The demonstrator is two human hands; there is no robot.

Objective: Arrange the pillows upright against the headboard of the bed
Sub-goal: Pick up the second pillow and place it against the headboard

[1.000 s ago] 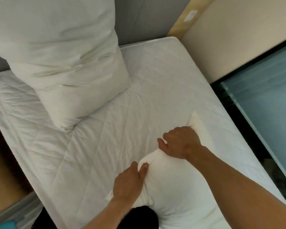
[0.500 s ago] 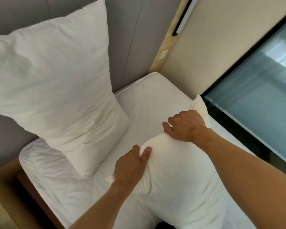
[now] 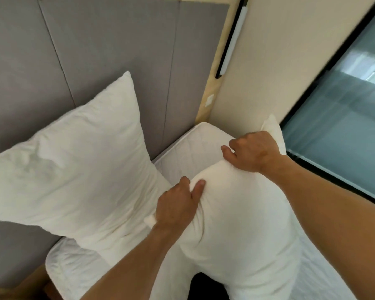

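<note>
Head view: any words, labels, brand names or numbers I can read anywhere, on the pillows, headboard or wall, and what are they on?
None readable.
Upright pillow and held pillow: plain white, no tag or print showing.
Grey headboard: bare panels.
Small white plate on the wooden strip: no legible marking, too small to tell.
Wall light bar: no lettering visible.

soft, even daylight fills the room, brightest at the window (image 3: 344, 118) on the right, whose glass shows pale, smeared reflections. shadows are faint, gathering in the folds of the white pillows (image 3: 74, 169). the wide lens bends the headboard (image 3: 117, 61) panels, and the picture looks slightly soft throughout.
</note>
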